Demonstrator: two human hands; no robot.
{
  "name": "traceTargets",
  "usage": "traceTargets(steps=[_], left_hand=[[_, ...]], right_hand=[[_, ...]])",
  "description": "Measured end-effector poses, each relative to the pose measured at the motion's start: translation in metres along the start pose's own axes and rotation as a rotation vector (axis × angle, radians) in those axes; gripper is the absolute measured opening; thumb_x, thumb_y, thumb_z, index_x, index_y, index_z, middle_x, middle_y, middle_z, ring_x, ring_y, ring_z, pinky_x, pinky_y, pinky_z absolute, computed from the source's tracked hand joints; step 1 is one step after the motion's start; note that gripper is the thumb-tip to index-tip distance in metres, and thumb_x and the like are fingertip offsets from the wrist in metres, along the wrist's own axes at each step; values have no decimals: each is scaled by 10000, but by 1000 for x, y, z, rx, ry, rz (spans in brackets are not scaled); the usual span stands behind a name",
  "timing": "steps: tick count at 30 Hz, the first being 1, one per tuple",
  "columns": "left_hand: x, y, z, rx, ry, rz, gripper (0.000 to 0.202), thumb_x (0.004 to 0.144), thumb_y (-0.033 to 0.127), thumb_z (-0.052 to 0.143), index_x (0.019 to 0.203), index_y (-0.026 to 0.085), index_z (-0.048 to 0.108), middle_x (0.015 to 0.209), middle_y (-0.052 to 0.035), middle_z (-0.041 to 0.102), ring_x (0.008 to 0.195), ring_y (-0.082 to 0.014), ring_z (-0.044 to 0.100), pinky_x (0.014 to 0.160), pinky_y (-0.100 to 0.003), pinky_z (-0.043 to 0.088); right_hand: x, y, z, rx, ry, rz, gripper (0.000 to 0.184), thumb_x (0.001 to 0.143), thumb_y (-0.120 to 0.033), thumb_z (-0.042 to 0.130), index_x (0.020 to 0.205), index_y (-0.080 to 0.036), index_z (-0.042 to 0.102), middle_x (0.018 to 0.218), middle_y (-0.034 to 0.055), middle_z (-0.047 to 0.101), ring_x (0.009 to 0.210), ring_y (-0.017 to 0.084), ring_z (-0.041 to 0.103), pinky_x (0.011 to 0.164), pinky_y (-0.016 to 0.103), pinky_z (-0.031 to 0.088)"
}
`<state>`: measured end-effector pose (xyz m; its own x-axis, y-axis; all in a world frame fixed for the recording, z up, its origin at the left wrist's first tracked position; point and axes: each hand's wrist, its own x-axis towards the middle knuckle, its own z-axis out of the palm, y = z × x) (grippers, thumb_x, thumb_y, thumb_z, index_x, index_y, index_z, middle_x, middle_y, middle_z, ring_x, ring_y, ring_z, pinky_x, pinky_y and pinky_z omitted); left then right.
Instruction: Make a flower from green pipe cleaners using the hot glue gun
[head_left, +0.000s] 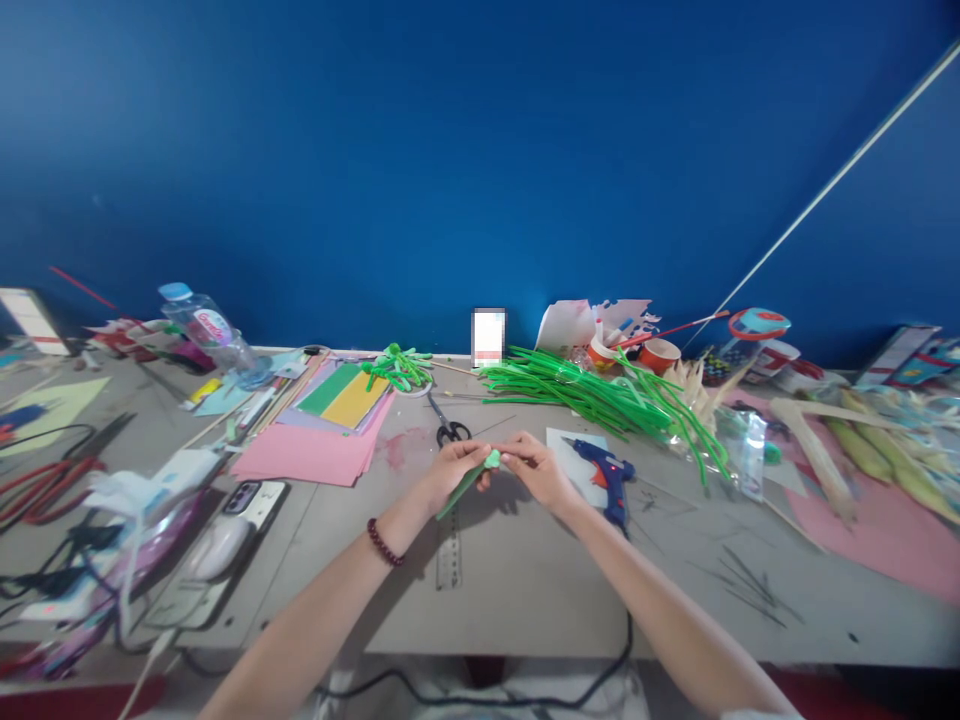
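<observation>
Over the middle of the grey table, my left hand and my right hand meet fingertip to fingertip. Both pinch a green wrapped stick with a pale green tip at its upper end. The stick slants down to the left, below my left palm. A dark red bead bracelet circles my left wrist. A blue glue gun lies just right of my right hand on a white sheet. Black scissors lie just behind my left hand.
A clear ruler lies under my hands. Coloured paper sheets are stacked at left, green pipe cleaners at right. A water bottle, phone, cables, paper cups and corn husks crowd the sides.
</observation>
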<state>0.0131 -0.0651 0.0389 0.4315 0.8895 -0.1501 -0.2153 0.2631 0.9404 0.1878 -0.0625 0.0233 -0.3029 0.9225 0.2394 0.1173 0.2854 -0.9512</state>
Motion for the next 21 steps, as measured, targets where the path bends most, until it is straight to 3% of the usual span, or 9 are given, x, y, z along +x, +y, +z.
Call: traceTargets(steps=[9, 14, 21], left_hand=[[0, -1, -1, 28, 73, -13, 413, 641, 529, 714, 651, 117, 684, 443, -2, 567, 411, -78, 465, 469, -203, 347], [0, 0, -3, -147, 47, -84, 442, 674, 539, 689, 674, 97, 691, 541, -44, 626, 468, -100, 544, 491, -207, 409], [-1, 3, -7, -116, 1, -97, 350, 562, 265, 829, 861, 109, 735, 697, -47, 689, 558, -101, 583, 632, -245, 493]], right_hand=[[-3, 3, 5, -17, 0, 31, 288, 799, -411, 600, 996, -240, 724, 900, 53, 547, 727, 138, 529, 597, 258, 433], [-4, 3, 7, -18, 39, 14, 257, 799, -372, 601, 978, -241, 729, 888, 54, 568, 741, 142, 542, 583, 248, 425], [-3, 5, 7, -57, 83, -11, 250, 806, -370, 593, 965, -244, 738, 842, 46, 561, 691, 131, 516, 549, 237, 407]])
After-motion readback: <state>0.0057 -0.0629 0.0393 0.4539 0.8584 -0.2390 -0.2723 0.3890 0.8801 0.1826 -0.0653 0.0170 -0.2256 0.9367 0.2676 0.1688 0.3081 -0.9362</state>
